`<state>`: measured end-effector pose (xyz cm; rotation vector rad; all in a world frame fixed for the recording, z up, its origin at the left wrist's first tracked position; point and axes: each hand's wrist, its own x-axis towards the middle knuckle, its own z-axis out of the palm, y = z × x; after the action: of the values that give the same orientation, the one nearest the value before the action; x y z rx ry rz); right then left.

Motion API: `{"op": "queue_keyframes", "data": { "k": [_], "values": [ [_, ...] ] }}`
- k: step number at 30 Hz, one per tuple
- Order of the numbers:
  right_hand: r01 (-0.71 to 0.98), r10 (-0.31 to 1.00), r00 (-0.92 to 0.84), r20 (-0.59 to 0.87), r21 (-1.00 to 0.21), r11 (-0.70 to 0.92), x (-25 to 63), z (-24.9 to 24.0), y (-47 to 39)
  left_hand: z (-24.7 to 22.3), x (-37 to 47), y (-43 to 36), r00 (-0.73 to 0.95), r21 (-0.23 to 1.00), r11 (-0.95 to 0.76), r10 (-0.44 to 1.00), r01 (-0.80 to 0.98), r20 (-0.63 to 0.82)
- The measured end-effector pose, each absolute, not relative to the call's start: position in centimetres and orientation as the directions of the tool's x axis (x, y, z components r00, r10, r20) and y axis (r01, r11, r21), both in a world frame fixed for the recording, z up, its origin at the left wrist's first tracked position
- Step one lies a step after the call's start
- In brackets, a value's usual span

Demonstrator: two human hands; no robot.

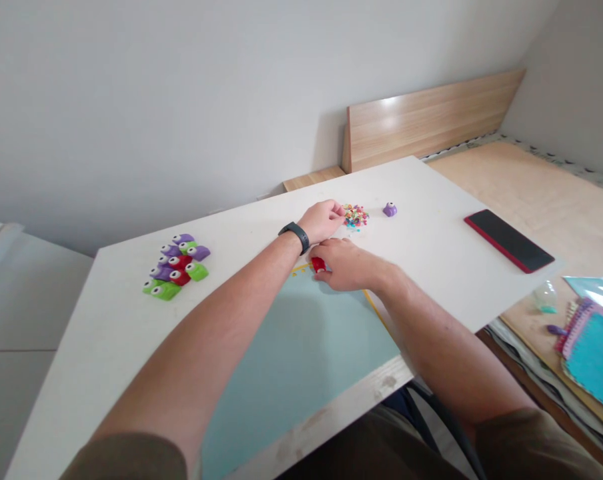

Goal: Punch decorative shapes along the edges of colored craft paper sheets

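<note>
My left hand (323, 219), with a dark band on its wrist, is at the left edge of a small pile of multicoloured beads (356, 215). Its fingertips are drawn together; whether a bead is between them is too small to tell. Below it, my right hand (349, 264) grips a red toy piece (319, 264) at the far edge of a pale blue-green mat (306, 347). The fingers partly cover this piece. To the right of the beads, a purple toy piece with a white eye (390, 209) stands alone.
Several purple, green and red eyed toy pieces (176, 267) are grouped on the white table (116, 333) at left. A red-edged dark phone or tablet (509, 240) lies near the right edge. Beyond are a wooden board (431, 120) and a turquoise cloth-like item (594, 353).
</note>
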<state>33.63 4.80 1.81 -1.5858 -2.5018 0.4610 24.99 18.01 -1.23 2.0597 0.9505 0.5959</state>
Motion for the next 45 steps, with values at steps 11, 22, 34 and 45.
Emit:
{"op": "queue_keyframes", "data": {
  "k": [11, 22, 34, 45],
  "values": [
    [0.832, 0.887, -0.460, -0.033, -0.364, 0.418, 34.3, 1.7, 5.1, 0.6, 15.2, 11.9, 0.556, 0.711, -0.487, 0.815, 0.507, 0.162],
    [0.761, 0.878, -0.478, 0.016, -0.491, 0.424, 34.3, 2.0, 5.0, -1.6, 10.7, 7.3, 0.579, 0.509, -0.598, 0.786, 0.620, 0.218],
    [0.738, 0.862, -0.506, 0.038, -0.499, 0.455, 34.1, 1.8, 5.0, -2.0, 10.7, 7.0, 0.585, 0.503, -0.617, 0.774, 0.606, 0.245],
    [0.754, 0.844, -0.536, 0.026, -0.434, 0.493, 34.1, 2.0, 5.0, -2.2, 10.7, 6.9, 0.573, 0.515, -0.616, 0.776, 0.597, 0.264]
  ]
}}
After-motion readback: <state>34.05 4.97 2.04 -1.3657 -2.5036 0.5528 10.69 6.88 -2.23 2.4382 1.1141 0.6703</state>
